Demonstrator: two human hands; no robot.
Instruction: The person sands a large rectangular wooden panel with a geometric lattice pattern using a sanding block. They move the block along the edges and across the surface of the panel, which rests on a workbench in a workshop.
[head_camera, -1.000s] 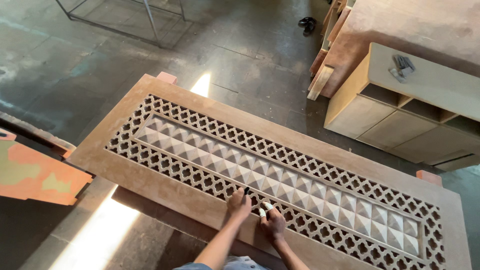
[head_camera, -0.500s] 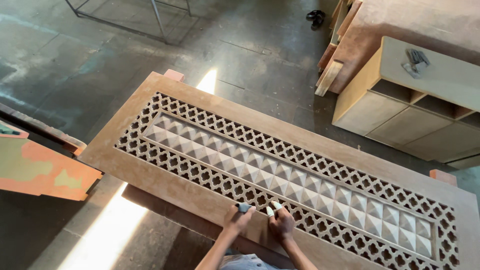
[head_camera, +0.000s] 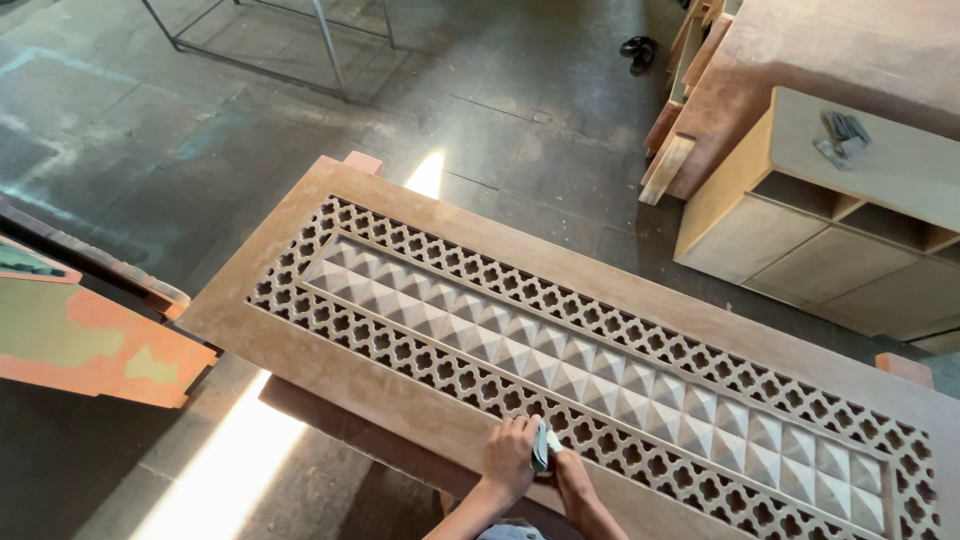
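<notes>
Panel: carved wooden panel (head_camera: 420, 400), long axis running from 10 o'clock to 4 o'clock.
Pad: folded grey sanding pad (head_camera: 541, 446) on the near lattice band, at 12 o'clock from the wrists.
Left hand: left hand (head_camera: 508, 458) curled around the pad, nearer to it.
Right hand: right hand (head_camera: 572, 468), fingers narrow, pressing beside the pad.

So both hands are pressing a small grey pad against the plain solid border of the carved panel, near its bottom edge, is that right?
Not quite. In the head view the left hand and right hand press the small grey pad near the bottom edge of the carved panel, but on its pierced lattice band, not the plain solid border.
</notes>
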